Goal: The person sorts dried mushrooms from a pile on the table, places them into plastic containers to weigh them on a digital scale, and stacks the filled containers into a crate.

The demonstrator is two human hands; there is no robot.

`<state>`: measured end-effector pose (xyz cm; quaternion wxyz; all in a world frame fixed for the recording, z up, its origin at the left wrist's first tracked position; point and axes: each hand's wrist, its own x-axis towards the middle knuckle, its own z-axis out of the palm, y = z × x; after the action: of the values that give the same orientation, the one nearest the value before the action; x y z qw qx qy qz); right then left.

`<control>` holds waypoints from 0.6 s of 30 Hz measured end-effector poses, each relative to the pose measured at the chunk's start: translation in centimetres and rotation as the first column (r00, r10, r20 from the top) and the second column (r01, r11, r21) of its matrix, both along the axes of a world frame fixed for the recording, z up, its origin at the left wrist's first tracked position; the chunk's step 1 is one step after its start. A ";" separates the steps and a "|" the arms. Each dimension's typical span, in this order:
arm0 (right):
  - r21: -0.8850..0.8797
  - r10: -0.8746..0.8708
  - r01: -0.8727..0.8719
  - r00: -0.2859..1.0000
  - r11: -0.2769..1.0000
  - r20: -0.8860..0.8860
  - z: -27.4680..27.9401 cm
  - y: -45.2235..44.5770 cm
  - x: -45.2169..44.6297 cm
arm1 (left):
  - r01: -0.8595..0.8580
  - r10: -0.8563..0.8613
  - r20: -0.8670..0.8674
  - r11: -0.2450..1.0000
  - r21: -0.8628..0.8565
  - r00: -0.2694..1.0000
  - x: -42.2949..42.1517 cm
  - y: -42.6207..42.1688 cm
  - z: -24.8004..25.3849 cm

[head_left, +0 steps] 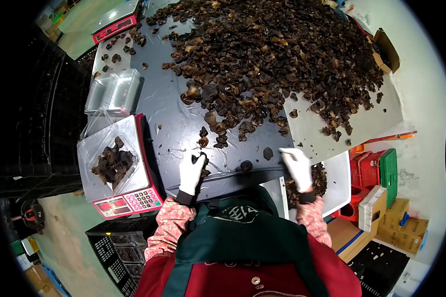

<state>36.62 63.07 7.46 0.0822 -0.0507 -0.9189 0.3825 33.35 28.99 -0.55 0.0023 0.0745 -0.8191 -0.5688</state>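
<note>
Pinching fungus (205, 162) in our left grip (191, 171) over the table (168, 119), we cannot tell whether our right grip (297, 166), near the tub (339, 178), is closed.

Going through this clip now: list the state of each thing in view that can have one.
Left hand: gloved, fingers curled around a dark fungus piece
Right hand: gloved, by the white bin; grip unclear
White bin: open, partly filled
Fungus pile: loose, heaped
Near scale: loaded; readout illegible
Clear box on it: open, holding dark pieces
Spare clear boxes: nested together
</note>
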 end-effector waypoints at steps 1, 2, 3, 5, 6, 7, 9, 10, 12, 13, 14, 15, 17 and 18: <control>-0.153 0.070 -0.068 0.997 0.986 0.012 -0.6 -3.1 -1.6 | -0.100 0.032 0.166 0.901 0.422 0.986 -0.1 0.0 0.6; -0.045 0.160 -0.160 0.987 0.986 -0.008 -2.1 -5.2 -3.2 | -0.159 0.036 0.241 0.844 0.513 0.970 -0.1 -0.2 2.2; -0.051 0.187 -0.187 0.982 0.981 -0.006 -2.3 -7.6 -4.7 | -0.178 0.045 0.254 0.829 0.531 0.966 -0.1 -0.6 3.1; 0.003 0.233 -0.233 0.972 0.972 0.031 -2.6 -11.5 -7.4 | -0.174 0.045 0.248 0.831 0.529 0.968 0.0 -1.6 4.2; 0.064 0.252 -0.256 0.966 0.965 0.067 -2.7 -12.7 -8.7 | -0.177 0.051 0.245 0.832 0.526 0.968 0.0 -1.8 4.7; 0.111 0.259 -0.269 0.961 0.957 0.099 -3.0 -13.8 -9.7 | -0.181 0.045 0.249 0.811 0.556 0.967 0.2 -1.9 5.4; 0.246 0.309 -0.322 0.947 0.914 0.090 -4.5 -14.7 -10.7 | -0.197 0.077 0.218 0.770 0.607 0.973 0.6 -2.1 6.4; 0.279 0.358 -0.356 0.932 0.892 0.046 -5.2 -14.9 -11.2 | -0.227 0.092 0.237 0.727 0.648 0.967 0.9 -2.0 7.8; 0.209 0.304 -0.288 0.951 0.935 -0.051 -6.7 -15.1 -11.3 | -0.187 0.146 0.118 0.793 0.579 0.982 1.5 -3.2 8.5; 0.080 0.247 -0.247 0.969 0.966 0.006 -5.8 -15.4 -11.0 | -0.197 0.169 0.102 0.836 0.512 0.980 1.8 -3.9 10.4; 0.013 0.212 -0.219 0.957 0.976 0.200 -2.6 -16.0 -10.8 | -0.292 0.246 0.159 0.821 0.491 0.956 2.4 -4.4 13.5; -0.090 0.228 -0.215 0.957 0.973 0.180 -3.0 -16.0 -11.0 | -0.323 0.340 0.021 0.871 0.369 0.940 2.8 -5.9 14.2; -0.353 0.298 -0.244 0.949 0.903 0.105 -3.1 -17.3 -11.6 | -0.457 0.459 -0.308 0.886 0.085 0.833 3.2 -10.2 14.9; -0.504 0.343 -0.276 0.938 0.819 0.043 -2.3 -18.5 -11.7 | -0.555 0.462 -0.486 0.830 -0.056 0.741 3.4 -12.7 15.2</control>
<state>24.87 44.58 5.17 -0.0577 0.0553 -0.7909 0.6067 36.71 16.28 14.64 0.3561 0.1610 -0.7954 -0.4633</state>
